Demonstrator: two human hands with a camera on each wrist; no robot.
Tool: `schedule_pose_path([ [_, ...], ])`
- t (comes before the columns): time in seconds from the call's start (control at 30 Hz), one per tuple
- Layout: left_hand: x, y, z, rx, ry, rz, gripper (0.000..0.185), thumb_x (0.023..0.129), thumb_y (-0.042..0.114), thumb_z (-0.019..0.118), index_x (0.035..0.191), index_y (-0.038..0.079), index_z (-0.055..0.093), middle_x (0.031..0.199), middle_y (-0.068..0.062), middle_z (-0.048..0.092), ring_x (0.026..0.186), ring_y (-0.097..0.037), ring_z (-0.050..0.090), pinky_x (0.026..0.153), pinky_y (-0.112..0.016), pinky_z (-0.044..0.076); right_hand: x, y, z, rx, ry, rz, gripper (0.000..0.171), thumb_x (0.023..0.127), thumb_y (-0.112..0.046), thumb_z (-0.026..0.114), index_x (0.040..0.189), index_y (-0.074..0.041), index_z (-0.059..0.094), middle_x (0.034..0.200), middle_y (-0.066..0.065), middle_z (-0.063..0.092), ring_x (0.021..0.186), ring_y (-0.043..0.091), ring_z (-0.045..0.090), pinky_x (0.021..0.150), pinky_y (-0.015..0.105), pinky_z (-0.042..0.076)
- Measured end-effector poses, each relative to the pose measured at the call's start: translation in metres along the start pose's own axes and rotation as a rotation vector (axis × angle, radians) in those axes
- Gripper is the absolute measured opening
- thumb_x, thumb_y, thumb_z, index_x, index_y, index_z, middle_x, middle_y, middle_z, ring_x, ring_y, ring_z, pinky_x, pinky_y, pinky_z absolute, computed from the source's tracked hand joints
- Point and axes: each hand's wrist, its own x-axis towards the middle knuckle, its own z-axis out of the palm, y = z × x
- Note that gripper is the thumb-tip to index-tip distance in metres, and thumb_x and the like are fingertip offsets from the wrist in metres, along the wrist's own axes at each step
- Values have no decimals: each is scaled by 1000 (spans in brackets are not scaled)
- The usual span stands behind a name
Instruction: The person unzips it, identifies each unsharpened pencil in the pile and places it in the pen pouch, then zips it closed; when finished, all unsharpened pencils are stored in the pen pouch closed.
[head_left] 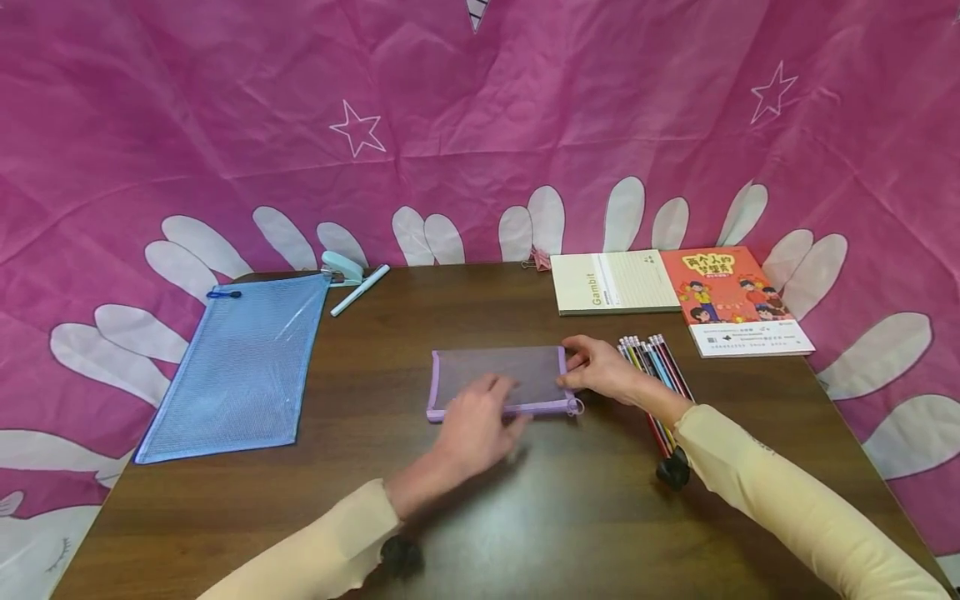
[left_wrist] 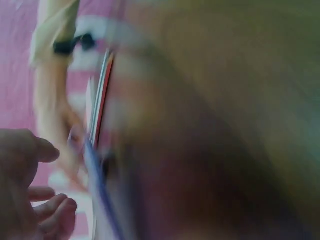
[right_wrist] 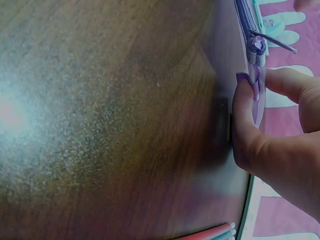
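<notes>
A purple-edged mesh zip pouch [head_left: 532, 371] lies flat near the middle of the table. My right hand [head_left: 600, 372] pinches its right end between thumb and fingers, close to the zipper pull [right_wrist: 257, 45], as the right wrist view shows. Blurred over the pouch's near edge, my left hand [head_left: 474, 427] has its fingers loosely bent and holds nothing. In the left wrist view those fingers [left_wrist: 57, 215] are apart from the pouch's edge. Partly hidden by the right forearm, a bunch of pencils [head_left: 657, 358] lies just right of the pouch.
A blue mesh zip bag [head_left: 240, 367] lies at left, with a light-blue stapler [head_left: 345, 267] and a pale pen [head_left: 360, 290] beside its top. A notebook [head_left: 618, 283], an orange book [head_left: 738, 292] and a pink clip [head_left: 538, 260] are at the back right. Pink cloth [head_left: 450, 125] hangs behind.
</notes>
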Motion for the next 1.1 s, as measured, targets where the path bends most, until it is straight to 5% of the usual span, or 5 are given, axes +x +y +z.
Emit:
schedule_pose_path([
  [0.17, 12, 35, 37, -2, 60, 18, 44, 77, 39, 83, 106, 9, 69, 95, -3, 65, 78, -22, 67, 61, -38, 54, 2, -1, 3, 39, -9, 3, 71, 78, 0, 76, 137, 17, 40, 95, 19, 60, 84, 24, 57, 68, 29, 49],
  [0.4, 16, 44, 64, 71, 139, -37, 46, 70, 44, 88, 94, 14, 65, 88, 2, 62, 71, -18, 64, 56, -36, 50, 3, -3, 6, 58, -7, 24, 71, 77, 1, 73, 138, 17, 40, 97, 21, 60, 85, 25, 57, 70, 29, 50],
  [0.6, 21, 45, 70, 65, 177, 16, 36, 73, 36, 87, 95, 15, 68, 87, 3, 66, 73, -17, 65, 54, -35, 50, 1, -2, 3, 64, 5, 47, 70, 79, 3, 73, 139, 17, 40, 95, 20, 61, 82, 23, 59, 69, 29, 51],
  [0.77, 18, 42, 69, -63, 222, 75, 26, 74, 18, 85, 90, 12, 66, 84, 0, 65, 73, -16, 63, 57, -34, 51, 0, -1, 4, 112, 2, 64, 68, 81, 4, 71, 139, 17, 39, 96, 21, 60, 82, 22, 59, 71, 28, 52],
  [1.1, 12, 37, 69, -285, 253, 106, 29, 74, 0, 82, 97, 4, 65, 89, -7, 64, 75, -16, 64, 67, -19, 51, -12, 1, 9, 436, -80, 128, 83, 86, 6, 64, 152, 12, 15, 106, 21, 52, 83, 20, 62, 72, 33, 56],
])
